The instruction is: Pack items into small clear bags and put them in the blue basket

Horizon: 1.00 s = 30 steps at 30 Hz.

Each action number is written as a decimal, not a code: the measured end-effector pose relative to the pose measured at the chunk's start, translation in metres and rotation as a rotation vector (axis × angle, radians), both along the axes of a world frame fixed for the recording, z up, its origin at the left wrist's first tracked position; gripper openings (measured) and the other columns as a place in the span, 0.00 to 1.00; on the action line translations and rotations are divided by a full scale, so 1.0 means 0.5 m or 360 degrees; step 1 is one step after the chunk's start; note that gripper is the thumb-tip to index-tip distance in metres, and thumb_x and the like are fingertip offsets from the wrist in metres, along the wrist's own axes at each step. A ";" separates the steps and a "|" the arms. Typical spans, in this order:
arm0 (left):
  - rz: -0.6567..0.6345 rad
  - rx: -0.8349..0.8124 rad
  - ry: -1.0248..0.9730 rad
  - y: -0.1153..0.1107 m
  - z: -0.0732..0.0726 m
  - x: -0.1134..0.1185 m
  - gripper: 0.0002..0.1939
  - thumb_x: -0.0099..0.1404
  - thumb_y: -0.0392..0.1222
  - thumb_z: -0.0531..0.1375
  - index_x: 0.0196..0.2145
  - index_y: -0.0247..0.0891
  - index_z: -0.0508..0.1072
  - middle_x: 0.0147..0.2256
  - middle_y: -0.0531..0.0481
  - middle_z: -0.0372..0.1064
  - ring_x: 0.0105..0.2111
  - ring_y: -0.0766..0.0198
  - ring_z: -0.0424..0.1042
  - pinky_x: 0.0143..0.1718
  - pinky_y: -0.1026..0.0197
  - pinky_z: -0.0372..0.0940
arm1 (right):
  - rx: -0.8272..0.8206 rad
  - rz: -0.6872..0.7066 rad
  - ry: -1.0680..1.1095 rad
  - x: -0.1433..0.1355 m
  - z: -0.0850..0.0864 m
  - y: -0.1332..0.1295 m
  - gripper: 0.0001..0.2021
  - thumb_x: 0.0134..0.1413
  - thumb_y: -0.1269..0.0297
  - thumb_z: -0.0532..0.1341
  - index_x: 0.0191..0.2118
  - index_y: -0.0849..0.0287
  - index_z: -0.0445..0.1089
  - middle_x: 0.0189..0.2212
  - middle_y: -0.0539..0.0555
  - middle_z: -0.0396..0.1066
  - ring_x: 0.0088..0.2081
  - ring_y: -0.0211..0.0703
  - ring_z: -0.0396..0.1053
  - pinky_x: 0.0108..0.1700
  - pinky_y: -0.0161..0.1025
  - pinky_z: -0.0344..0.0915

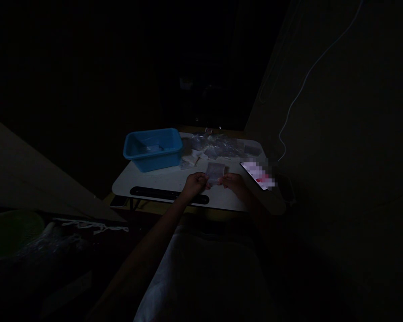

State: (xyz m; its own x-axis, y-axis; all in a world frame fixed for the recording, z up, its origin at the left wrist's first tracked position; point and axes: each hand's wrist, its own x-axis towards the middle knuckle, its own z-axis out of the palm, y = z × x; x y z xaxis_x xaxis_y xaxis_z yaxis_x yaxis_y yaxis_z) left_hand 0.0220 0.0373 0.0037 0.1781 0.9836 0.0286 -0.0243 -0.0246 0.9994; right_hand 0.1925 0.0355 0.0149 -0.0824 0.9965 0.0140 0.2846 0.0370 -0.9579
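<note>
In the dim head view, a small translucent packet is stretched between my two hands above the front of a white table. My left hand pinches its lower left corner. The lower right corner is gripped by my right hand, whose fingers are closed. What the packet contains, if anything, is too dark to tell. Beyond it lies a pile of clear plastic bags, with some white pieces at its left.
A blue basin stands at the table's back left. A lit phone lies on the right, near a white cable hanging along the wall. A black slot runs along the front edge. A green basket is at the lower left.
</note>
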 end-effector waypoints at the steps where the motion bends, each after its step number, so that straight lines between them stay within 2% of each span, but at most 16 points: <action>1: -0.0001 -0.0007 0.0000 0.000 0.001 0.000 0.09 0.51 0.44 0.57 0.22 0.36 0.66 0.16 0.54 0.67 0.16 0.69 0.64 0.21 0.67 0.57 | -0.0001 -0.0003 -0.0007 0.000 0.000 0.000 0.14 0.33 0.53 0.60 0.20 0.60 0.67 0.17 0.49 0.66 0.20 0.33 0.59 0.24 0.32 0.54; 8: 0.0034 0.0003 0.0071 -0.002 0.005 0.000 0.12 0.51 0.48 0.56 0.23 0.34 0.69 0.17 0.54 0.66 0.15 0.70 0.61 0.18 0.68 0.53 | -0.0046 0.0025 0.0036 0.005 -0.003 0.002 0.14 0.32 0.53 0.61 0.20 0.61 0.67 0.16 0.48 0.65 0.19 0.32 0.58 0.23 0.32 0.54; 14: 0.0200 -0.0015 0.0057 0.007 -0.006 0.001 0.11 0.49 0.46 0.57 0.24 0.34 0.69 0.14 0.59 0.57 0.14 0.73 0.55 0.16 0.68 0.49 | -0.0074 0.0127 0.0032 0.006 -0.003 0.000 0.13 0.31 0.54 0.62 0.20 0.61 0.67 0.16 0.48 0.65 0.19 0.32 0.59 0.24 0.32 0.54; 23: 0.0176 0.0010 0.0074 0.007 -0.013 -0.004 0.10 0.48 0.44 0.56 0.25 0.34 0.68 0.15 0.59 0.57 0.13 0.75 0.53 0.15 0.70 0.49 | -0.0048 0.0168 -0.0070 0.007 0.005 -0.002 0.16 0.36 0.51 0.59 0.16 0.60 0.63 0.13 0.45 0.59 0.18 0.31 0.57 0.24 0.32 0.53; 30: 0.0179 0.0038 0.0107 0.009 -0.014 -0.004 0.09 0.49 0.44 0.56 0.24 0.34 0.69 0.15 0.59 0.57 0.14 0.74 0.54 0.15 0.70 0.49 | -0.0059 0.0146 -0.0002 0.008 -0.001 0.000 0.15 0.33 0.52 0.61 0.20 0.60 0.66 0.13 0.45 0.59 0.18 0.31 0.55 0.23 0.32 0.52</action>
State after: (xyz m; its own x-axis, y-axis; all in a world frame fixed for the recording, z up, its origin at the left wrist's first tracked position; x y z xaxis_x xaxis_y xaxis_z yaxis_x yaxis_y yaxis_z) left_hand 0.0198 0.0416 -0.0035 0.0692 0.9966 0.0439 0.0471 -0.0473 0.9978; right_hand 0.1965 0.0355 0.0147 -0.1733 0.9846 -0.0228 0.2830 0.0276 -0.9587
